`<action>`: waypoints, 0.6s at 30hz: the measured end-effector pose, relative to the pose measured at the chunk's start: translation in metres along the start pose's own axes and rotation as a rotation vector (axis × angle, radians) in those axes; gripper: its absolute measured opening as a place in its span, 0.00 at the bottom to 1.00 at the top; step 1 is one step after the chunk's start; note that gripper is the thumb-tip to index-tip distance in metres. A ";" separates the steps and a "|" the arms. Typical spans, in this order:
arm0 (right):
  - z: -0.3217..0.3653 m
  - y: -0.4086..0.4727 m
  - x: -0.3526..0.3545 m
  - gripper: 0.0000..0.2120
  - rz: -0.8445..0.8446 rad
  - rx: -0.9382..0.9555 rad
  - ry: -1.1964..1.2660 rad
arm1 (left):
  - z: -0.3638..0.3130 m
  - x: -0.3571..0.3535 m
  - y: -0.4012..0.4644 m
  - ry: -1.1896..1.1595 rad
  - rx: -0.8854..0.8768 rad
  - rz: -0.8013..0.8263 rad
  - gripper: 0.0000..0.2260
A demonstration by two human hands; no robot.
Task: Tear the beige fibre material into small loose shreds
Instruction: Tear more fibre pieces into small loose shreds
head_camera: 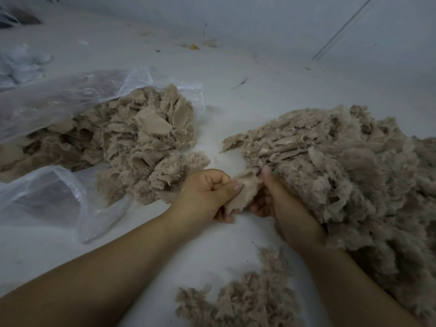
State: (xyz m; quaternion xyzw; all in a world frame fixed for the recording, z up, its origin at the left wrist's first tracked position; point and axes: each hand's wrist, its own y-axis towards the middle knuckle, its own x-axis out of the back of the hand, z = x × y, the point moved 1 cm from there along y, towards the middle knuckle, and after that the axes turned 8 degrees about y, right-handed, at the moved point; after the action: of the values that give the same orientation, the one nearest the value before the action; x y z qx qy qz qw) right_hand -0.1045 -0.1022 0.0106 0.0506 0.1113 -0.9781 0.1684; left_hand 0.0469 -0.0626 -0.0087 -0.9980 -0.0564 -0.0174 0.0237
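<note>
Between my two hands is a small piece of beige fibre material (247, 192). My left hand (207, 192) grips its left side, fingers curled and thumb pressed on top. My right hand (280, 201) pinches its right side, thumb pointing up and fingers underneath. A heap of beige fibre (146, 140) spills from a clear plastic bag (59, 100) on the left. A larger loose fibre pile (349, 175) lies at the right, against my right hand. More shreds (238, 300) lie near the bottom edge, between my forearms.
The work surface (236, 95) is pale and white, with small scraps scattered near the far wall (283, 22). White crumpled material (21, 62) sits at the far left. Part of the plastic bag (56, 199) lies flat beside my left forearm.
</note>
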 end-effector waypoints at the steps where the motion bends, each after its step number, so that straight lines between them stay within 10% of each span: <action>1: 0.000 -0.002 0.000 0.19 0.038 0.036 -0.046 | 0.000 -0.002 0.000 0.029 -0.004 -0.008 0.11; 6: 0.000 -0.003 0.001 0.04 0.192 0.062 -0.084 | -0.001 -0.010 0.002 0.286 -0.065 -0.092 0.12; 18: -0.003 -0.001 0.003 0.11 0.212 0.025 -0.059 | -0.011 -0.012 0.005 0.191 -0.059 -0.001 0.09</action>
State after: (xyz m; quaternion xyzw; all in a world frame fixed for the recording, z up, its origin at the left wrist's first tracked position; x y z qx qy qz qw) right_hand -0.1079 -0.1013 0.0076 0.0354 0.0881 -0.9572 0.2735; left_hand 0.0350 -0.0698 0.0015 -0.9920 -0.0537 -0.1143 -0.0002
